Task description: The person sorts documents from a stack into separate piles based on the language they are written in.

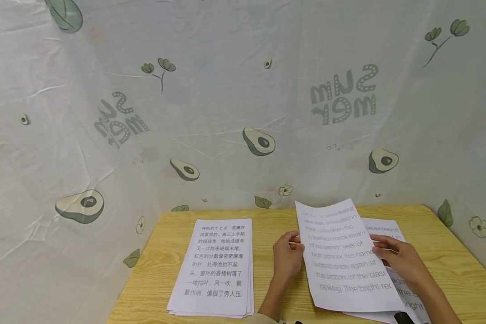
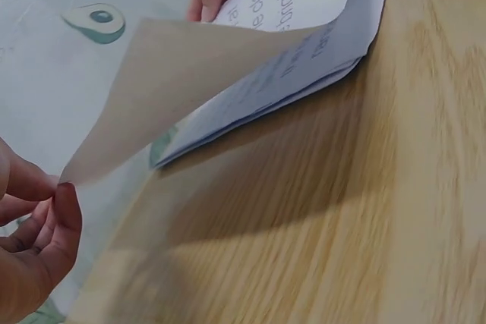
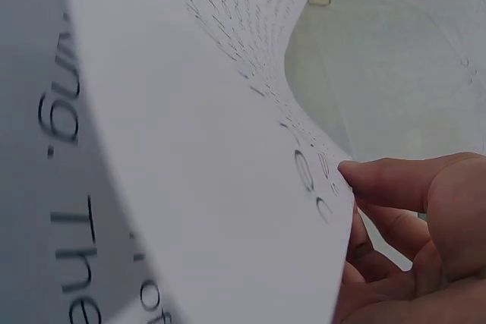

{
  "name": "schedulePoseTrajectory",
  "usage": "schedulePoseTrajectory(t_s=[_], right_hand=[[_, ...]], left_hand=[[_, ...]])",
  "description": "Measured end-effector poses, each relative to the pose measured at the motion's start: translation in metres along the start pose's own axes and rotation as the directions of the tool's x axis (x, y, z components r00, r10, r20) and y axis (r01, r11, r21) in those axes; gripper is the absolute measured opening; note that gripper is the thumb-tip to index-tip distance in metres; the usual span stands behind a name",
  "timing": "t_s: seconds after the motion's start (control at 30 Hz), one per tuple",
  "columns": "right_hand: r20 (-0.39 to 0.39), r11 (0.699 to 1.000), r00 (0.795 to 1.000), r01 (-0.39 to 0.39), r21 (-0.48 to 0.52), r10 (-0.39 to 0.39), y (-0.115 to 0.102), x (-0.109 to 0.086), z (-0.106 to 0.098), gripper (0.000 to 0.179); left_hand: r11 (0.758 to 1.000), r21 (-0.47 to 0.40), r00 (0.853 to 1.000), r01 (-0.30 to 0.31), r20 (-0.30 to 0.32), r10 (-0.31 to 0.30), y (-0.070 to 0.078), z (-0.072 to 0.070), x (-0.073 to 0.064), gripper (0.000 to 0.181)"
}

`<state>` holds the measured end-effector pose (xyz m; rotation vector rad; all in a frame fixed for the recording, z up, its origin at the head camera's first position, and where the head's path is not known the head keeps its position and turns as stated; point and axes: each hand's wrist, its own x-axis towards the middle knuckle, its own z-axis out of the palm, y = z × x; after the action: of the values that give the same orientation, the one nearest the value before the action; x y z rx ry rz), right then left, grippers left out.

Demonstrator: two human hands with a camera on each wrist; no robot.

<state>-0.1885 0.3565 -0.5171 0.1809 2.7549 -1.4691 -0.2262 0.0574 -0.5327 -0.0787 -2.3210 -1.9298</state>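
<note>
A sheet of paper [image 1: 340, 261] printed with English text is raised over the right-hand stack, its surface slightly bowed. My left hand [image 1: 287, 256] pinches its left edge between thumb and fingers; the left wrist view shows the blank underside near that hand [image 2: 38, 240]. On the opposite edge, my right hand [image 1: 401, 261] pinches the sheet, and the right wrist view shows the thumb over the printed side [image 3: 410, 187]. Beneath lies the stack of English pages [image 1: 384, 225], partly hidden by the lifted sheet and the right forearm.
To the left lies a stack of pages with Chinese text [image 1: 214, 270], its sheets slightly fanned. Both stacks rest on a wooden table [image 1: 146, 270]. A pale curtain [image 1: 227, 90] with avocado prints hangs behind the table. A small black object [image 1: 402, 317] shows at the bottom edge.
</note>
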Motion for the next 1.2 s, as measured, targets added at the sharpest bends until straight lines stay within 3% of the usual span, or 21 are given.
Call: schedulePoseTrajectory(t_s=[0.63,1.0,1.2], right_hand=[[-0.051,0.991,0.991,-0.13,-0.039,0.128,0.042,0.004,-0.033,0.059],[-0.048,0.987,0.986,-0.161,-0.003,0.161,0.055,-0.001,-0.048,0.058],[-0.092,0.979,0.975,-0.203,-0.022,0.2,0.056,-0.003,-0.053,0.059]], left_hand=[[1.0,-0.029,1.0,0.001,0.001,-0.001,-0.011,0.059,-0.004,0.033],[0.999,-0.01,0.999,-0.033,0.001,0.033,-0.01,0.081,-0.012,0.033],[1.0,-0.015,1.0,-0.009,0.005,0.009,-0.009,0.09,-0.015,0.033]])
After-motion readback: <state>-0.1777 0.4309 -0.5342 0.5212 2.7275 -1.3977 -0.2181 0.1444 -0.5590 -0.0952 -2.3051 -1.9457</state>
